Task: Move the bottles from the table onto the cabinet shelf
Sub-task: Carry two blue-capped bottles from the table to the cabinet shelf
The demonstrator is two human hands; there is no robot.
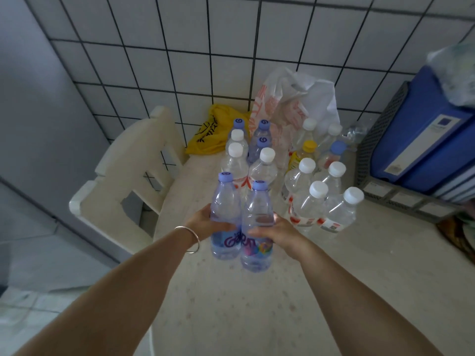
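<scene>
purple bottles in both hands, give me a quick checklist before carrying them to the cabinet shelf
1. Left hand wrapped around the left purple bottle: ok.
2. Right hand wrapped around the right purple bottle: ok.
3. Both purple caps on: ok.
4. Both held upright, side by side: ok.
5. Clear of the white-capped bottles standing on the table: ok.
6. Path to the cabinet shelf: cannot tell, shelf not in view.

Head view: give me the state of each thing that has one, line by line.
Left hand: gripping left purple bottle, capped, upright.
Right hand: gripping right purple bottle, capped, upright.
White-capped bottles: standing on table, capped.
Yellow-capped bottle: upright, capped.
Yellow bag: crumpled.
White bag: upright, open.
</scene>
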